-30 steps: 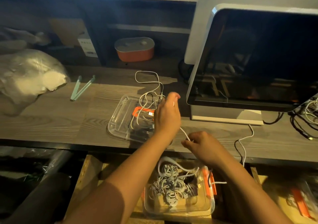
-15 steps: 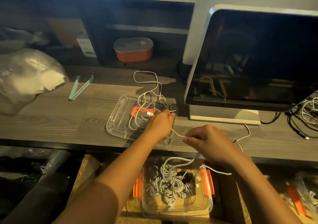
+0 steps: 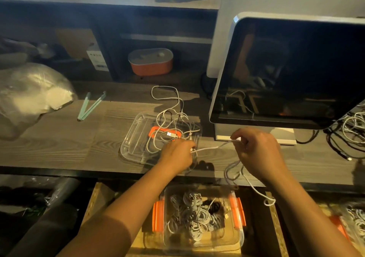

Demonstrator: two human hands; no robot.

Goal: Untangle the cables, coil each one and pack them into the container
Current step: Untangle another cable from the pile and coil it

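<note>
A crumpled plastic bag [image 3: 29, 90] lies at the far left of the wood-grain surface [image 3: 59, 142], with pale green tongs [image 3: 90, 105] beside it. On the shelf behind, a white box [image 3: 97, 59] carries a printed label too blurred to read, and an orange tub [image 3: 151, 61] with a grey lid stands to its right. At centre, a clear lid [image 3: 134, 138] lies on the surface under a loose tangle of white cable [image 3: 213, 148].

The left hand [image 3: 177, 156] pinches that cable over the lid's near edge. The right hand [image 3: 258, 152] pinches it further along, in front of the dark monitor [image 3: 286, 69], and slack loops hang from it past the surface's front edge. Below, between the forearms, the clear container [image 3: 237, 241] with orange latches holds coiled cables. More cables [image 3: 353, 128] are heaped at the far right.

Half a second earlier the hands were nearly together. The right has since moved up and away, and the stretch of cable between them is longer.
</note>
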